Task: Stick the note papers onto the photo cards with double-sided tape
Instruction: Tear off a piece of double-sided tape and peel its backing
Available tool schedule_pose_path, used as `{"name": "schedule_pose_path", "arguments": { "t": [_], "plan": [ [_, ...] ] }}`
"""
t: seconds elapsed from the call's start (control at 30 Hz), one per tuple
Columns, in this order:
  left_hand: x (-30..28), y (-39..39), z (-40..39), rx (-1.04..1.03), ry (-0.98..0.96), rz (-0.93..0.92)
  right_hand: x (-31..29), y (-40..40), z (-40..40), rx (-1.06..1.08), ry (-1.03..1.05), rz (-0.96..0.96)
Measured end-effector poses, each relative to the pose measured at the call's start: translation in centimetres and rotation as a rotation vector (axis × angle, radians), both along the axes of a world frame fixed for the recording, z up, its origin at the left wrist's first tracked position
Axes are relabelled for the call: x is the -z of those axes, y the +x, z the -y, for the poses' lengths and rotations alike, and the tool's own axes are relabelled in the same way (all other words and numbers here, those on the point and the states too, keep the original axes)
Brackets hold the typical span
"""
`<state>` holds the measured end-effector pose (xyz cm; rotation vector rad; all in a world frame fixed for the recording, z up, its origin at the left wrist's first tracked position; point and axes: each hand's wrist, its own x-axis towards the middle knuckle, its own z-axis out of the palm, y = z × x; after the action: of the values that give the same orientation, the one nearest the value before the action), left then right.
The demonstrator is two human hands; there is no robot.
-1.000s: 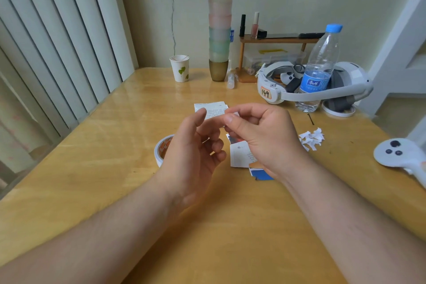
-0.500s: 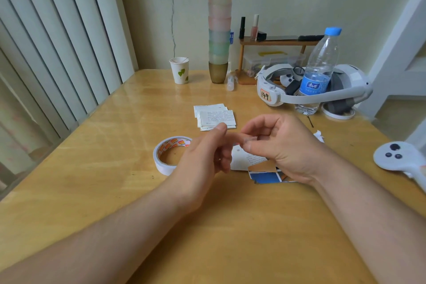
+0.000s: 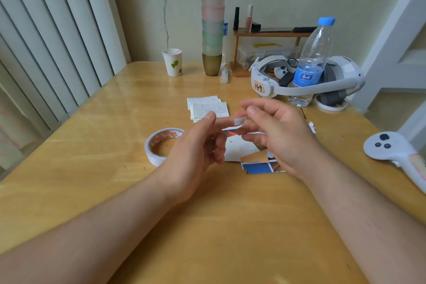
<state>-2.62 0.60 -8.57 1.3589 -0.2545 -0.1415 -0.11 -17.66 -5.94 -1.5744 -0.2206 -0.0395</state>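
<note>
Hands lowered from the note stack (image 3: 208, 108) since 1 s ago; right hand (image 3: 276, 131) fingers now pinch a tape scrap (image 3: 239, 121) above the cards (image 3: 258, 167) on the bench, left hand (image 3: 196, 145) fingers loosely curled, likely backing peeled.

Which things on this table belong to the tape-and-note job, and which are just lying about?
Job: tape roll; stack of note papers; photo cards; small tape piece between the left hand and the right hand; torn paper scraps.

Lying about: water bottle; headset; controller; paper cup; stacked cups; small shelf.
</note>
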Motion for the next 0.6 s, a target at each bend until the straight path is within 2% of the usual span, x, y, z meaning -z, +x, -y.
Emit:
{"name": "schedule_pose_path", "arguments": {
  "t": [0.17, 0.33, 0.43, 0.6],
  "plan": [
    [-0.4, -0.3, 0.0, 0.016, -0.084, -0.077, -0.1, 0.4, 1.1, 0.294, -0.14, 0.195],
    [-0.3, -0.3, 0.0, 0.016, -0.097, -0.084, -0.3, -0.8, 0.8, 0.299, -0.353, 0.423],
    [-0.1, -0.3, 0.0, 0.006, -0.068, -0.045, 0.2, -1.3, -0.3, 0.236, -0.416, 0.434],
    [0.2, -0.5, -0.1, -0.011, 0.139, 0.161, 0.7, -1.0, -0.9, 0.262, -0.391, 0.35]
  ]
}}
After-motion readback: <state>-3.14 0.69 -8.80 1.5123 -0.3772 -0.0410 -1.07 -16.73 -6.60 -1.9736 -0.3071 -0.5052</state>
